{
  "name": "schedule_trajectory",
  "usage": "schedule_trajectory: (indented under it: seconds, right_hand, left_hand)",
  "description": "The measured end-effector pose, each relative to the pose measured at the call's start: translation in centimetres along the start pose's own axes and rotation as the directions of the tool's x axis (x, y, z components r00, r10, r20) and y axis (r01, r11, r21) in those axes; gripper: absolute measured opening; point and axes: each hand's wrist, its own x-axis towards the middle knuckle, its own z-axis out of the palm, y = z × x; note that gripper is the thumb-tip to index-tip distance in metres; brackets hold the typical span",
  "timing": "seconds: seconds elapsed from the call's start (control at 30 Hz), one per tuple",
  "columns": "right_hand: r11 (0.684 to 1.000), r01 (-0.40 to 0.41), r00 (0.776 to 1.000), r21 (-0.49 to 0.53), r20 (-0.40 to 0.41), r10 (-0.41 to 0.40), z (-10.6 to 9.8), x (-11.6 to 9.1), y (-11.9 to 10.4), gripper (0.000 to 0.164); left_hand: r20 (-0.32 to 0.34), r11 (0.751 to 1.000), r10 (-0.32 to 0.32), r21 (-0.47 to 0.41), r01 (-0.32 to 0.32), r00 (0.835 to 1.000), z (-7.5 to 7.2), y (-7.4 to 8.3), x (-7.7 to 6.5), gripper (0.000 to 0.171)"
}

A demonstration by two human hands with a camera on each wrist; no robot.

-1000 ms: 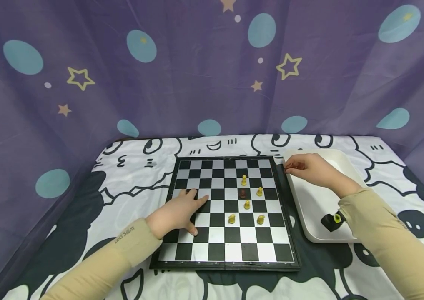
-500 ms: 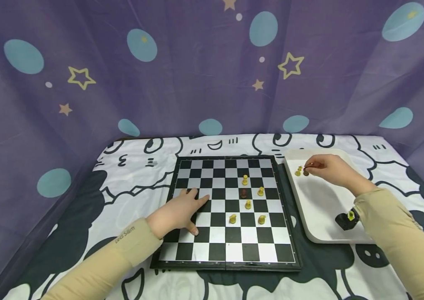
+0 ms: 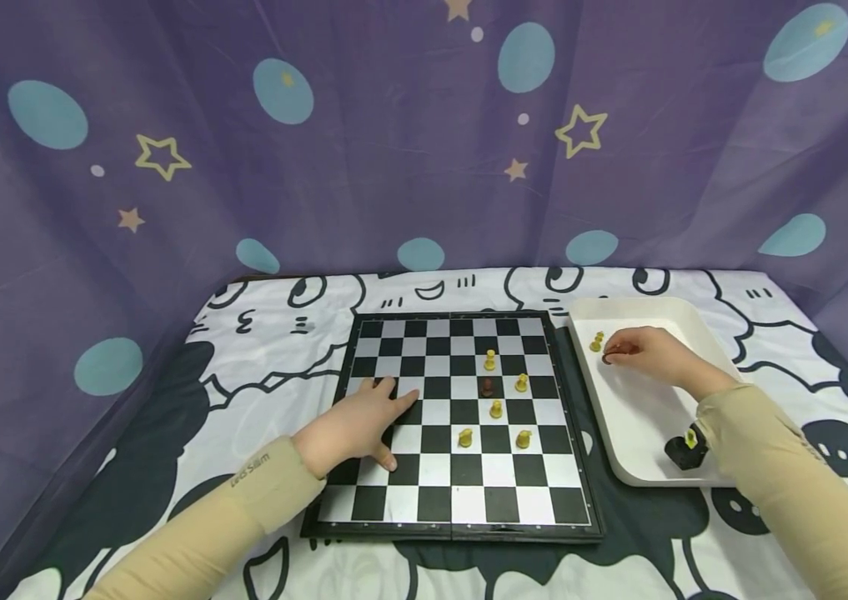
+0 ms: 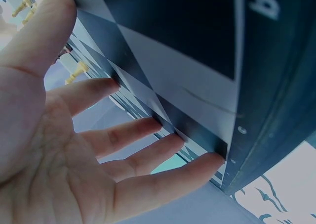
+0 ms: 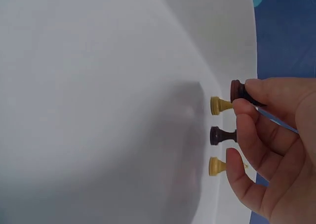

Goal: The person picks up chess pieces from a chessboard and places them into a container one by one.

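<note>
Left hand point(image 3: 358, 423) lies flat, fingers spread, steadying the chessboard point(image 3: 439, 508); right hand point(image 3: 644, 352) pinches a dark pawn point(image 5: 239, 91) low over the white tray point(image 3: 637, 417), beside pawns standing there.

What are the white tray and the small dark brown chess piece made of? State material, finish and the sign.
White rectangular tray: apparently plastic, smooth and matt; its rounded moulded rim and even colour suggest it. Small dark brown chess piece pinched by the right hand: likely plastic, slightly glossy with an even turned shape; wood cannot be ruled out.
</note>
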Motion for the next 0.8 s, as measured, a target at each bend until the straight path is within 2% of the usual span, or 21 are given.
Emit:
schedule_trajectory:
  seconds: [0.33,0.8]
  right_hand:
    - [0.998,0.053,0.998,-0.013,0.022,-0.053,1.3,0.7,-0.3,0.008]
    - [0.997,0.063,0.998,-0.037,0.034,-0.062,2.1,0.9,0.4,0.005]
  left_hand:
    - [-0.008,1.0,0.005,-0.004,-0.006,1.0,0.0,0.0,0.0,0.099]
    - [-0.022,1.0,0.019,-0.006,-0.019,1.0,-0.1,0.0,-0.2,0.099]
